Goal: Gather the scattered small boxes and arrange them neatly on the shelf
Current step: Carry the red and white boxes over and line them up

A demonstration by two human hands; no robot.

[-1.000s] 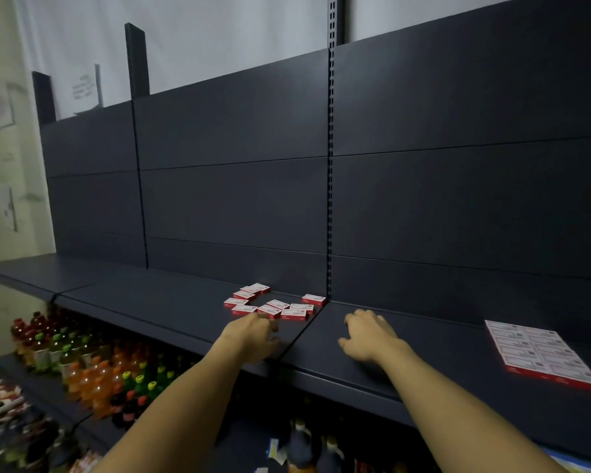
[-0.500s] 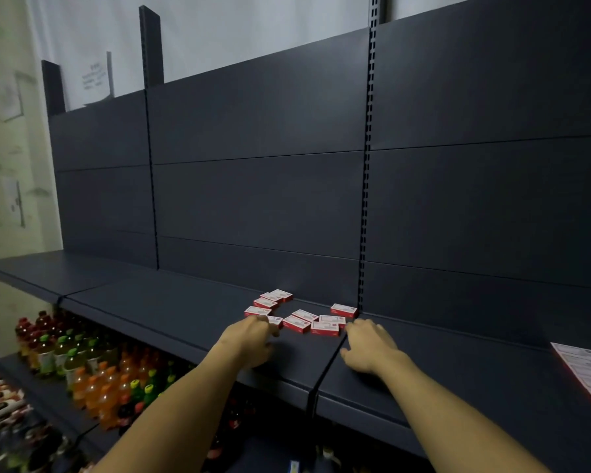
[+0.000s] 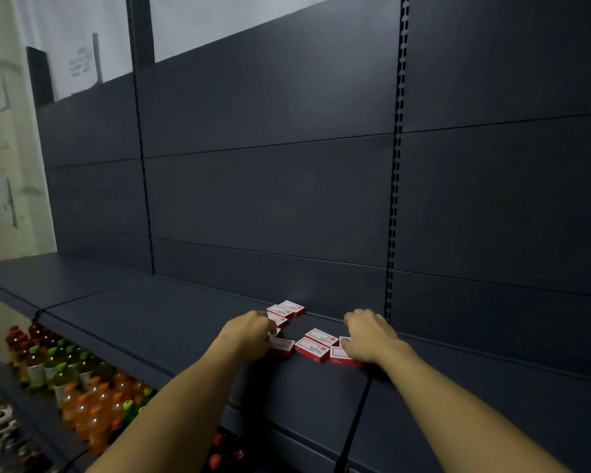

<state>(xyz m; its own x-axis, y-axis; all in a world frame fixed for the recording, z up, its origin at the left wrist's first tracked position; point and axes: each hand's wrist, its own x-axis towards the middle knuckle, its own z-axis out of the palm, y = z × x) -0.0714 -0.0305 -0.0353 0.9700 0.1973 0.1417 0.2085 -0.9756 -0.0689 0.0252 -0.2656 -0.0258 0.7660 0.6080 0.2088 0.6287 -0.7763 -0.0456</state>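
item: small boxes (image 3: 316, 343), red-sided with white label tops, lying flat and scattered on the dark shelf (image 3: 171, 322) near the upright seam between two bays. one group of about three is seen toward the back panel (image 3: 289, 309); another four or so are spread nearer the front edge, at mixed angles.

handling, as judged: light, stiff card cartons, likely to slide readily on the smooth painted metal; corners may be crushed if squeezed hard. best taken by the two long sides between thumb and fingers, or swept together flat and squared against the back panel.

left hand (image 3: 251, 331): placed among the boxes with fingers curled downward; whether a box is pinched cannot be told.

right hand (image 3: 367, 336): laid over the rightmost boxes, fingers bent onto them; a firm grasp cannot be confirmed.

below: bottled drinks (image 3: 79, 390) on a lower shelf.
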